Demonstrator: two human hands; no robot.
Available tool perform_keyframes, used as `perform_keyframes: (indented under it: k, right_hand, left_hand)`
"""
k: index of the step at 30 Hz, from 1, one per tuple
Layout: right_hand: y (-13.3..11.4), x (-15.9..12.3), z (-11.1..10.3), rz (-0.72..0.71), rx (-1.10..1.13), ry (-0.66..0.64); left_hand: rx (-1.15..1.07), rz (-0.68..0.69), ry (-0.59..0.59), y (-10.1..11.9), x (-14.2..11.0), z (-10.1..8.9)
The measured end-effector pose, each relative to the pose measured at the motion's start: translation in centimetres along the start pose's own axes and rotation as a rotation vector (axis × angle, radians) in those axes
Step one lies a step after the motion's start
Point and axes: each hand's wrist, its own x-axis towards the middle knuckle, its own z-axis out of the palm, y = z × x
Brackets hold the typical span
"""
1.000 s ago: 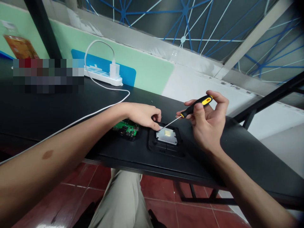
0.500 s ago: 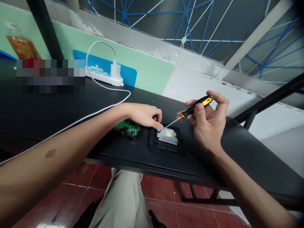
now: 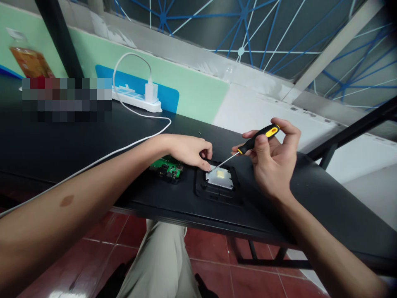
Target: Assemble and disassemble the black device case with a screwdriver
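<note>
My right hand (image 3: 274,159) is wrapped round the black and yellow handle of a screwdriver (image 3: 254,140). The thin shaft slants down to the left, its tip at the upper left corner of a silver metal plate (image 3: 214,178). This plate, with a pale yellow pad (image 3: 220,174) on it, lies inside a black plastic cover (image 3: 199,188) on the table. Beside that corner my left hand (image 3: 190,151) rests with curled fingers, its thumb close to the screwdriver tip; what the fingers pinch, if anything, is hidden. Partly under my left wrist lies a green circuit board (image 3: 167,167) in a black casing.
A black table (image 3: 93,136) carries it all. A white cable (image 3: 133,145) runs across it from a charger (image 3: 151,92) in a white power strip (image 3: 153,106). One tiny object (image 3: 199,133) lies behind my left hand. A bottle (image 3: 29,58) stands far left.
</note>
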Motion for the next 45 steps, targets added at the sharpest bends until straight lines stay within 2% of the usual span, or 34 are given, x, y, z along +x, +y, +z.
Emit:
perform_keyframes:
  k: [11,19,45]
  right_hand:
    - [-0.13,-0.07,0.15,-0.026,-0.015,-0.010]
    - [-0.48,0.04,0.07,-0.054,-0.041,0.044]
    - [-0.87,-0.35,0.32,-0.142,-0.048,0.016]
  left_hand:
    - [-0.006,0.020,-0.023,-0.21,-0.11,-0.27]
    - [-0.010,0.022,-0.021,-0.30,-0.11,-0.13]
    - [-0.023,0.024,-0.024,-0.18,-0.15,-0.22]
